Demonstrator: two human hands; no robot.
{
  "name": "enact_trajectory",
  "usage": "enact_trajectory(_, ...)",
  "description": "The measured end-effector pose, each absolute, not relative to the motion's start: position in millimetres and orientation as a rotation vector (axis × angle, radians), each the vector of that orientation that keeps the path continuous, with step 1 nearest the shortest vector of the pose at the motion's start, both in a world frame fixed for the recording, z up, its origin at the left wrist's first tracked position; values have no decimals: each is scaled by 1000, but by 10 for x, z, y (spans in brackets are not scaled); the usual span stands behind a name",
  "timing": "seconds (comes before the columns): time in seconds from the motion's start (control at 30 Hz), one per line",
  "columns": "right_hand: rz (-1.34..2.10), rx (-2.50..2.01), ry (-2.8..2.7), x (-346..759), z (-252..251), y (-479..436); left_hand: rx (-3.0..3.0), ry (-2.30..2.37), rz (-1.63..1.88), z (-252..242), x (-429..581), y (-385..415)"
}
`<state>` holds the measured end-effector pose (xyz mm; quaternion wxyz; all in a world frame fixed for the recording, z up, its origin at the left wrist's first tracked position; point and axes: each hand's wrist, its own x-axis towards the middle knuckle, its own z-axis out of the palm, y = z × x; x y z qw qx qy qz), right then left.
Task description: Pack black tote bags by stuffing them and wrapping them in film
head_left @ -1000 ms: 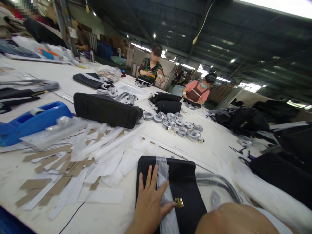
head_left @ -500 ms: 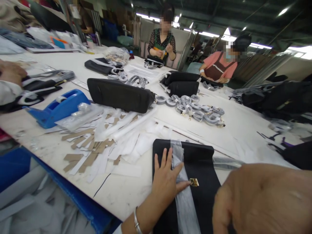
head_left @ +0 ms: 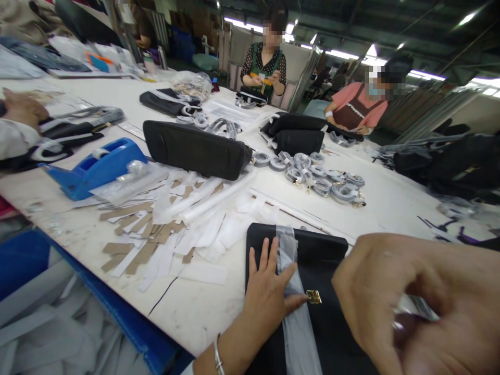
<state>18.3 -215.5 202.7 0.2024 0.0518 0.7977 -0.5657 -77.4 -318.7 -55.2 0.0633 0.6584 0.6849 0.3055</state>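
A black bag (head_left: 332, 323) lies flat at the table's near edge, with a plastic-wrapped strap (head_left: 299, 328) running down it and a gold clasp (head_left: 313, 297) on its front. My left hand (head_left: 267, 294) rests flat on the bag and strap, fingers spread, the thumb tip beside the clasp. Close to the camera, my right hand (head_left: 422, 297) is closed above the bag's right side. Something shiny shows in the gap between its curled fingers, too hidden to name. This hand covers the bag's lower right part.
Paper and cardboard strips (head_left: 156, 229) lie left of the bag, by a blue tape dispenser (head_left: 97, 166). Beyond them stands another black bag (head_left: 195, 151). Coiled wrapped straps (head_left: 320, 177) sit mid-table. Two co-workers are across the table; another person's hand (head_left: 25, 109) is at left.
My right hand has turned and moved slightly up and left, its curled fingers now showing a gap. My left hand stays on the bag. The view has shifted slightly.
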Motion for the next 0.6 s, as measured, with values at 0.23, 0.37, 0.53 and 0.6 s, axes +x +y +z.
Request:
enact_trajectory(0.23, -847, 251, 2554, 22, 1344, -1637, 2013, 2089, 920, -600, -765, -3171)
enact_trajectory(0.37, -474, 189, 2654, -115, 1057, -1429, 2008, 2105, 926, -598, -749, -3161)
enact_trajectory(0.53, -66, 145, 2647, -259, 846, -1378, 1996, 2088, 946, -601, -760, -3155)
enact_trajectory(0.6, 65, 125, 2623, -313, 765, -1383, 1994, 2082, 942, -600, -766, -3152)
